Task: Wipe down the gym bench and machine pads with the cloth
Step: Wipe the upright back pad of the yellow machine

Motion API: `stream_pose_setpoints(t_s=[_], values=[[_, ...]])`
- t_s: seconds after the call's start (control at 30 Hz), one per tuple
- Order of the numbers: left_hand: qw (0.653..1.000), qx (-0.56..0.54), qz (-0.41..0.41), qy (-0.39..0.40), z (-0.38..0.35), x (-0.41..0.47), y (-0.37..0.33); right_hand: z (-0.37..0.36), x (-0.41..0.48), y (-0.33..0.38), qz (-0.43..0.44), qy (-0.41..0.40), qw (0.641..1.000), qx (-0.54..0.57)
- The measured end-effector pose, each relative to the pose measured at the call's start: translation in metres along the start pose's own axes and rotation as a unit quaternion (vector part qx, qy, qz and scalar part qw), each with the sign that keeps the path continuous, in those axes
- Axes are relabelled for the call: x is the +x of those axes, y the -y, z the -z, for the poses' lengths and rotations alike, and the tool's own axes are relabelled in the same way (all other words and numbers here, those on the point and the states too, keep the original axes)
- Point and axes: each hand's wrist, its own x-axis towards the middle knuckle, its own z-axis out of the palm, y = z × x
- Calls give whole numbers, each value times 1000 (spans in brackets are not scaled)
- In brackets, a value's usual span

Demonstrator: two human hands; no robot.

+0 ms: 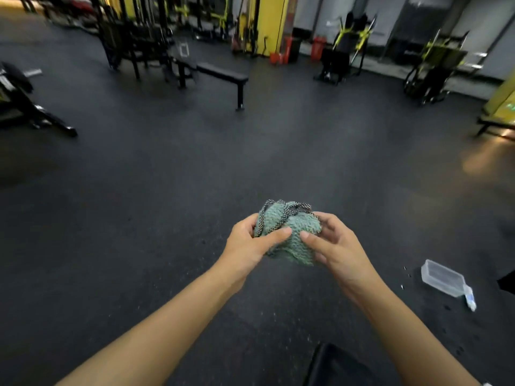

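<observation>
Holding the cloth (pixel 292 238) bunched into a ball, you have it out in front of you at about waist height, above the dark floor (pixel 139 190). Your left hand (pixel 249 245) curls round its left side with the thumb laid across the front. Your right hand (pixel 335 242) grips the right side, thumb tip pressed into the green weave and the other fingers bent round it.

The cloth looks soft, light and limp, with a knobbly surface and a speckled braided edging that loops across the top. It should squash and unfold easily and won't slip from your grip, though a loose corner or the edging could trail. For wiping, I'd fold it into a flat wad and press it under one palm rather than pinch an edge.

The bench (pixel 223 73) stands well apart from you, across the room near the machines. A clear plastic box (pixel 443 278) and a small bottle (pixel 470 298) lie on the floor to your right.
</observation>
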Motion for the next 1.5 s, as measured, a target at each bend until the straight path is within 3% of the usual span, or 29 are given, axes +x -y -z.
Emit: stream_pose_setpoints(t_s=[0.37,0.73,1.0,1.13,1.23,1.4,1.5], values=[[990,70,-92,-84,51,-24,-169,-70,5,165,155,108,980,-55],[988,26,-106,-113,116,-83,-274,-145,1,263,244,148,950,-129],[987,94,-94,-89,169,-129,-314,-209,-4,311,294,227,919,-131],[963,212,-145,-78,184,-139,-330,-245,0,313,306,269,899,-160],[925,296,-193,-143,194,-138,-338,-269,9,310,325,289,880,-189],[895,327,-221,-209,225,-124,-347,-293,44,318,336,312,862,-215],[881,356,-216,-223,245,-110,-357,-304,77,322,349,336,827,-283]])
